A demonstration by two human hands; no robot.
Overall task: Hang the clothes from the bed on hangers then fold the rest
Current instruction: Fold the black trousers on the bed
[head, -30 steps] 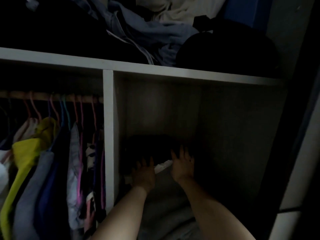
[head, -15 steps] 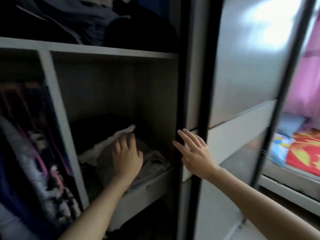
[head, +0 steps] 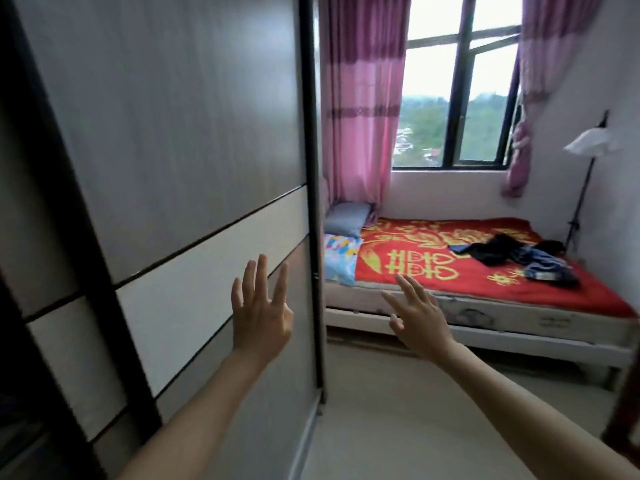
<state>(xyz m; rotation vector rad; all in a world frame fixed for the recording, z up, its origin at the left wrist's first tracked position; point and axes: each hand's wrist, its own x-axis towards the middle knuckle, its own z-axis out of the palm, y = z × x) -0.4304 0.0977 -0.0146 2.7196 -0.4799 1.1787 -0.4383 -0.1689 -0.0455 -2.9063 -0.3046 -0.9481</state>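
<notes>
A small heap of dark clothes (head: 512, 254), black and blue, lies on the far right part of the bed (head: 450, 306), on its red cover with yellow characters. My left hand (head: 259, 310) is raised with its fingers spread, in front of the wardrobe's sliding door (head: 180, 161), holding nothing. My right hand (head: 415, 317) is also raised with straight fingers, empty, in front of the bed's near edge. Both hands are well short of the clothes. No hangers are in view.
A grey pillow (head: 348, 216) and a patterned blue pillow (head: 341, 258) lie at the bed's left end. Pink curtains (head: 363, 109) frame the window (head: 460, 91). A floor lamp (head: 588, 147) stands at the right wall. Pale floor (head: 433, 410) lies between me and the bed.
My view has swung right from the open wardrobe shelf to the bed. Both hands have left the folded clothes on the shelf and now hover empty in the air.
</notes>
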